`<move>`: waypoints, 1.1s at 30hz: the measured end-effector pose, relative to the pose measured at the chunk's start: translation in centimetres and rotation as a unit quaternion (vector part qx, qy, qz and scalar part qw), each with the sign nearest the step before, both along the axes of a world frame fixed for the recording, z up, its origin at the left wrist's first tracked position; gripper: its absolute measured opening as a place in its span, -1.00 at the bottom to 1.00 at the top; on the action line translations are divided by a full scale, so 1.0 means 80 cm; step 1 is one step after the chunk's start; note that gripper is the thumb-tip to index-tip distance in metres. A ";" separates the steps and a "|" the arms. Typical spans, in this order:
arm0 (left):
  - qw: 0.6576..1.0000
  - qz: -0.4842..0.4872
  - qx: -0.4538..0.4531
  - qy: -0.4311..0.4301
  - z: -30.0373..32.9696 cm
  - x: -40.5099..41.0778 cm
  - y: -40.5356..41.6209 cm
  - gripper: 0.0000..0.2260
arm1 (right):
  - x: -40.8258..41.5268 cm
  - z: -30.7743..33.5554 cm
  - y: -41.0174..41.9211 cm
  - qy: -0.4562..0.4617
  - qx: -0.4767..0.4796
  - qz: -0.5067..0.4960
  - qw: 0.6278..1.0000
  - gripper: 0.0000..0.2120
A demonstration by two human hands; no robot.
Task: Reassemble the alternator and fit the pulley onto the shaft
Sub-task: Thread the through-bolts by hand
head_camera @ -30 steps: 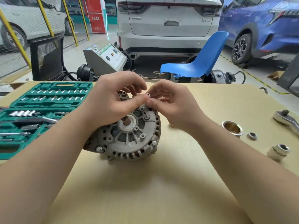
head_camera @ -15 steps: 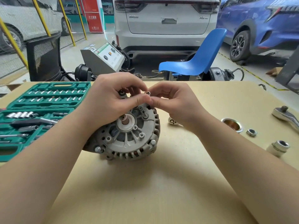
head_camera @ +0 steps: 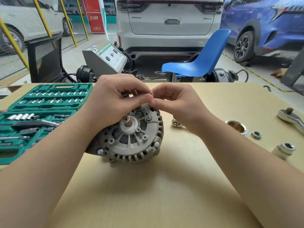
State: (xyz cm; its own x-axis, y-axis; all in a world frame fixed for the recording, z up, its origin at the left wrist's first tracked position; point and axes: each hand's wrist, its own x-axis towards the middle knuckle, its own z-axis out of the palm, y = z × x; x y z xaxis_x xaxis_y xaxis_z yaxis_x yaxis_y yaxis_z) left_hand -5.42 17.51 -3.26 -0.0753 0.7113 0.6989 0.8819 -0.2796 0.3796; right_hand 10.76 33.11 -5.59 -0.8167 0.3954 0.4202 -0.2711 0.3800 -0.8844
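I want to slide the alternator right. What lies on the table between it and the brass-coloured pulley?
In the head view, a small chrome socket lies between the alternator and the pulley, partly hidden under the right hand.

Left hand (head_camera: 115, 102): fingers curled, thumb laid flat toward the right, tip met against the right fingertips. Right hand (head_camera: 177, 104): fingers curled inward, thumb and forefinger pinched at the meeting point. Both forearms bare, extended forward from the lower corners and converged toward the centre; wrists held slightly raised.
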 end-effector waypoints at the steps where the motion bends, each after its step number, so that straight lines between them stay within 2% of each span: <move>1: 1.000 0.000 -0.001 -0.008 0.000 0.000 0.000 -0.88 | 0.001 0.000 0.001 -0.003 0.004 0.008 1.000 -0.77; 4: 1.000 0.000 -0.017 -0.014 0.000 -0.001 -0.001 -0.89 | 0.002 0.001 0.003 -0.013 0.015 0.019 1.000 -0.74; 10: 0.999 0.005 -0.014 -0.042 0.002 0.002 -0.002 -0.86 | 0.000 0.003 0.000 -0.018 0.036 -0.010 0.999 -0.86; 16: 0.999 0.018 -0.027 -0.030 0.005 0.002 -0.001 -0.92 | 0.006 0.010 0.004 -0.038 0.041 0.029 0.998 -0.72; 19: 0.999 0.016 -0.041 -0.013 0.007 0.001 -0.003 -0.89 | 0.005 0.010 0.004 -0.043 0.031 0.002 0.999 -0.77; 23: 0.996 0.020 -0.031 -0.080 0.005 0.005 -0.004 -0.84 | 0.004 0.009 0.003 -0.041 0.035 -0.003 0.999 -0.83; 27: 0.998 0.028 -0.030 -0.042 0.005 0.008 -0.001 -0.94 | 0.004 0.008 0.003 -0.042 0.031 0.001 0.999 -0.79; 33: 0.998 0.007 -0.055 -0.024 0.005 0.002 -0.003 -0.86 | 0.003 0.007 0.008 -0.041 0.016 0.015 0.999 -0.79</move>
State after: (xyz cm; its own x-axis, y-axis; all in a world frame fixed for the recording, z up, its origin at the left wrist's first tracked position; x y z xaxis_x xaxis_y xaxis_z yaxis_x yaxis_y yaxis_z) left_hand -5.26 17.24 -2.83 -0.1170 0.7819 0.6123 0.8657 -0.2218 0.4487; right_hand 11.02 33.74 -5.05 -0.8601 0.3573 0.3641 -0.2103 0.4019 -0.8912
